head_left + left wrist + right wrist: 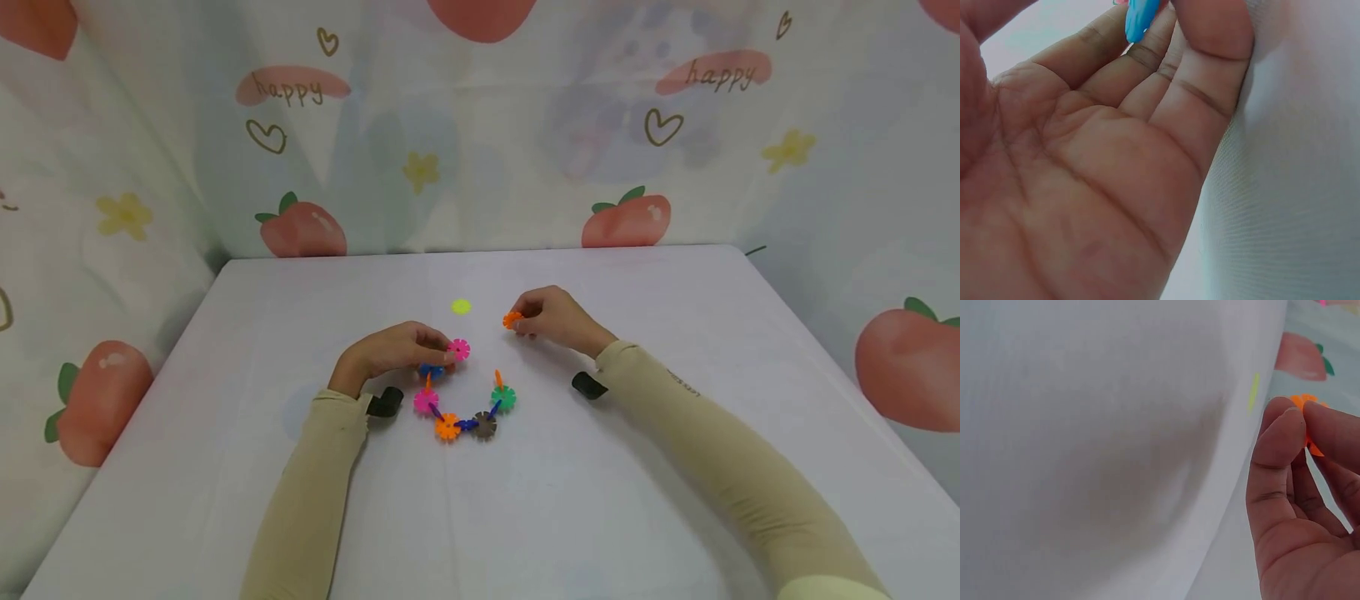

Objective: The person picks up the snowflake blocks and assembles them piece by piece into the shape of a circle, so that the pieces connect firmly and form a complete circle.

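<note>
My left hand [401,346] pinches a pink notched flower disc [459,349] at the upper left end of a curved chain of linked discs. Just below those fingers is a blue disc [431,372], seen in the left wrist view as a blue edge [1140,22] by the fingers. The chain runs down through a pink disc, an orange disc [447,427], a dark grey disc [484,426] and a green disc [504,399], with an upright orange piece [498,379] at its right end. Between thumb and fingertips, my right hand [555,318] holds a loose orange disc [1315,450], apart from the chain.
A yellow disc [461,307] lies flat on the white table [600,500] beyond the hands. Black straps [589,386] show by both wrists. A printed curtain [495,167] hangs behind the table's far edge.
</note>
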`<state>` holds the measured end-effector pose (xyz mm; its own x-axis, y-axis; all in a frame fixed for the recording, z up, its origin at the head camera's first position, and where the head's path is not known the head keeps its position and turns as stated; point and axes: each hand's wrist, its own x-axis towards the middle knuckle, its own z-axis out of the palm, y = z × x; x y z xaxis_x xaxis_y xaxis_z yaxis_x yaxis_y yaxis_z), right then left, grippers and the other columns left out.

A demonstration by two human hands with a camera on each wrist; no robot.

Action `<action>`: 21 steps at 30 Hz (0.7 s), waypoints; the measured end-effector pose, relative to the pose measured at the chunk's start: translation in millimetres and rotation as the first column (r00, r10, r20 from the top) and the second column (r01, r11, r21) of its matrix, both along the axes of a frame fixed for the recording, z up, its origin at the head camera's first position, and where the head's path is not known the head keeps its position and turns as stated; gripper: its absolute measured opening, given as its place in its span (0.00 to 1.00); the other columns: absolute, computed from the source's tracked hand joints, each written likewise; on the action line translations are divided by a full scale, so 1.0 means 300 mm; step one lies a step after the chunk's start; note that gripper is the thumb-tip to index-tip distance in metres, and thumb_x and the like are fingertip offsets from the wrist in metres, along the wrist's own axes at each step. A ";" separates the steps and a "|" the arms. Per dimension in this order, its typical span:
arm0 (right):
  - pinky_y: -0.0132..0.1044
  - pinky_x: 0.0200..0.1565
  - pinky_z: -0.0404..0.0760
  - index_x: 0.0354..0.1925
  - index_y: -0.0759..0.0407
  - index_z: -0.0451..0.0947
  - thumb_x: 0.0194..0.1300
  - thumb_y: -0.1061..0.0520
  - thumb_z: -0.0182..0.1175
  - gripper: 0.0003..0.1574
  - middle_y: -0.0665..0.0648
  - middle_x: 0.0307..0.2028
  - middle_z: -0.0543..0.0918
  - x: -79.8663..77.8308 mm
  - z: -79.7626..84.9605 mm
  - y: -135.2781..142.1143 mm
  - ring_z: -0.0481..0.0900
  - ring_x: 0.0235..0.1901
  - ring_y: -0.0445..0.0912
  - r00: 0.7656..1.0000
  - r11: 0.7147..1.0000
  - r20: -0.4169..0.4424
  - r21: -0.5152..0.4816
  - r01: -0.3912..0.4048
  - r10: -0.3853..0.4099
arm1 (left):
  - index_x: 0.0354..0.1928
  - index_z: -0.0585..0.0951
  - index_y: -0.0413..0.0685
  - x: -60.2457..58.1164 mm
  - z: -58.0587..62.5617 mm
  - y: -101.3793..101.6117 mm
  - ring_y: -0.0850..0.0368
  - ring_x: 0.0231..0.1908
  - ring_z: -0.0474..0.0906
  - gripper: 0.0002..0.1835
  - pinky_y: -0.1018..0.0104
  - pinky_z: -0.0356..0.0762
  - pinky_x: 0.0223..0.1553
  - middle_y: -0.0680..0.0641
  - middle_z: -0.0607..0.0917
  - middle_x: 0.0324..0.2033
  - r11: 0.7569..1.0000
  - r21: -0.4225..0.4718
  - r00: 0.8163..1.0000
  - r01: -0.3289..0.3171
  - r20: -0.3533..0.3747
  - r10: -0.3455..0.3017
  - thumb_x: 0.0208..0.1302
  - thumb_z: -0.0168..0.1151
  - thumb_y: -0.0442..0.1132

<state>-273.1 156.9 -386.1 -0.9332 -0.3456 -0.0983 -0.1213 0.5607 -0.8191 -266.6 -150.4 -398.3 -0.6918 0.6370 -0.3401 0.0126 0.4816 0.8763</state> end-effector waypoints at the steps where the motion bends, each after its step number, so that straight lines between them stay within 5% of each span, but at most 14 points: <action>1: 0.40 0.43 0.83 0.47 0.66 0.87 0.71 0.66 0.67 0.08 0.59 0.37 0.88 0.004 -0.002 -0.007 0.82 0.38 0.53 1.000 1.000 0.003 -0.003 -0.005 0.005 | 0.57 0.86 0.40 -0.001 -0.001 0.000 0.50 0.49 0.77 0.18 0.60 0.75 0.48 0.47 0.91 0.48 1.000 0.004 1.000 -0.001 0.008 0.001 0.75 0.67 0.46; 21: 0.37 0.36 0.80 0.41 0.63 0.91 0.69 0.64 0.69 0.05 0.52 0.33 0.90 0.087 -0.010 -0.124 0.81 0.30 0.48 0.992 0.992 -0.015 0.012 -0.122 0.122 | 0.58 0.86 0.43 -0.003 -0.002 -0.001 0.50 0.50 0.75 0.18 0.58 0.74 0.50 0.48 0.89 0.49 1.000 0.005 1.000 -0.001 -0.017 0.001 0.79 0.62 0.49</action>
